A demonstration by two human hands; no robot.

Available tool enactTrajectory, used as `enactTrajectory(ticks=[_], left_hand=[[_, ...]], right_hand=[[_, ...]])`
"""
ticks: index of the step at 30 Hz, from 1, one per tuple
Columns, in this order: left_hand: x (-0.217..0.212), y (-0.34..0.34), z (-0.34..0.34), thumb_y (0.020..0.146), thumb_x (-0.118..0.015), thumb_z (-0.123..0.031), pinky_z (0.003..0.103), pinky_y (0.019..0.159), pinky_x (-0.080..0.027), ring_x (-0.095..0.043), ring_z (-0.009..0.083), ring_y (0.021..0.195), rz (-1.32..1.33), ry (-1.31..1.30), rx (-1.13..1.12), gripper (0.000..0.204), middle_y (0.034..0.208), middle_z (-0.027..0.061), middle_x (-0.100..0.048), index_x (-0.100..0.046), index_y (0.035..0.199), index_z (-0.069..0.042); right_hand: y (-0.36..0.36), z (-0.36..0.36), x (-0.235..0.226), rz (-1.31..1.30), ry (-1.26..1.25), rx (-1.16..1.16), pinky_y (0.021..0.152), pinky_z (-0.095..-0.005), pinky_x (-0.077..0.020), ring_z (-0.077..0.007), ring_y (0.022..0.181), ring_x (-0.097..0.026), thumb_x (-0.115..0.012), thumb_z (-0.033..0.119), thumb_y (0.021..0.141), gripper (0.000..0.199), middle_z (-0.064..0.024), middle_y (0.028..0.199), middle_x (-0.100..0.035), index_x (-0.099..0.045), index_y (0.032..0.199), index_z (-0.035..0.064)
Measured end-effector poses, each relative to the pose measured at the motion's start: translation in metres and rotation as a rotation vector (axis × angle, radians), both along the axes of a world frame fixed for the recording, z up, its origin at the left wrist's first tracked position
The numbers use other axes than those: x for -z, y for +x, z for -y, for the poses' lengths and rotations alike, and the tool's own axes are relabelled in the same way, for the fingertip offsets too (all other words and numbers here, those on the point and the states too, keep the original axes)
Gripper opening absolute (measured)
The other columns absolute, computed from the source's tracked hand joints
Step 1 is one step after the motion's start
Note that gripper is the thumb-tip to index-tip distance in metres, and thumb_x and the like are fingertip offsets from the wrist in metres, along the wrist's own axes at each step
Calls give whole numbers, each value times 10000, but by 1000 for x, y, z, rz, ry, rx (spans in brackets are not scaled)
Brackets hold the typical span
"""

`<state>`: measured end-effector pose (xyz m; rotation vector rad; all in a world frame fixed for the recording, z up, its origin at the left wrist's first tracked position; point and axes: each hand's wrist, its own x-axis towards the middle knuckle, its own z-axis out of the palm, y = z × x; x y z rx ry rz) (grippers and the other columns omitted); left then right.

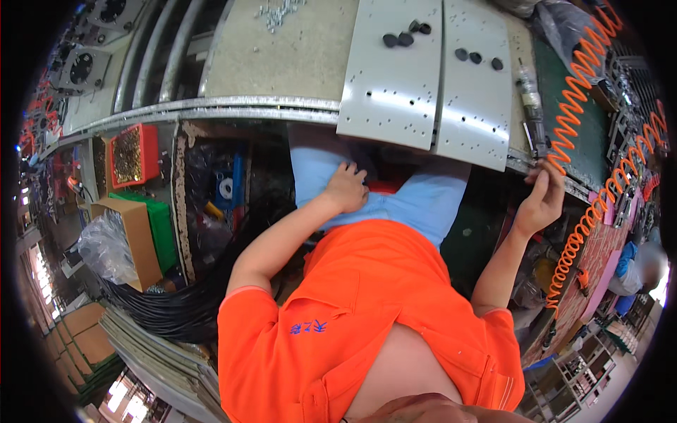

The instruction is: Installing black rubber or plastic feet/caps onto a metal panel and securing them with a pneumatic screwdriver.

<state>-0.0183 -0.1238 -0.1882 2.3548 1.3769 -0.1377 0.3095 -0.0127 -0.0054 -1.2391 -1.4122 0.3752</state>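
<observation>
My left hand (345, 188) lies on my blue-trousered thigh with its fingers a little apart, holding nothing. At the bench's front edge, my right hand (541, 199) is raised with its fingers curled together beside the near end of an air screwdriver (531, 106). Whether the fingertips grip the tool's end or something small is hidden. Between my hands, two light grey metal panels (391, 84) (474, 106) with drilled holes lie side by side, jutting over the edge. Several black round caps (405, 39) (476, 57) sit on them.
An orange coiled air hose (575, 92) hangs at the right. Small screws (278, 13) are heaped on the bench. Below left are a red bin (148, 151) of brass-coloured parts, a cardboard box (144, 243) and black cables (169, 314). Metal rollers (159, 56) stand beyond.
</observation>
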Motion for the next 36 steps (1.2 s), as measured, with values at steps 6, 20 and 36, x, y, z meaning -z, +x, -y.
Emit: enactTrajectory(ticks=[6, 20, 36], left_hand=[[55, 42, -7, 870, -532, -196, 451, 861, -464, -619, 311, 1017, -112, 10, -5, 260, 1025, 136, -686, -764, 851, -81], [-241, -35, -72, 785, -769, -5, 299, 768, -541, -667, 203, 910, 988, 57, -296, 239, 1007, 97, -652, -694, 1011, -23], [-170, -21, -169, 807, -716, -61, 377, 719, -508, -619, 298, 828, 839, 399, -486, 108, 906, 125, -628, -686, 893, -3]], right_hand=[[-25, 11, 6, -22, -180, -100, 664, -220, -499, -98, 753, -607, -568, -10, 943, 113, -68, 950, -658, -656, 1010, -33], [-97, -137, -47, 647, 48, -323, 848, -392, -509, -284, 1016, -619, -654, 72, 845, 234, -117, 1058, -646, -672, 1075, 37], [-69, -141, -22, 689, -17, -439, 844, -376, -507, -296, 979, -618, -703, 65, 810, 168, -96, 1022, -643, -666, 968, 22]])
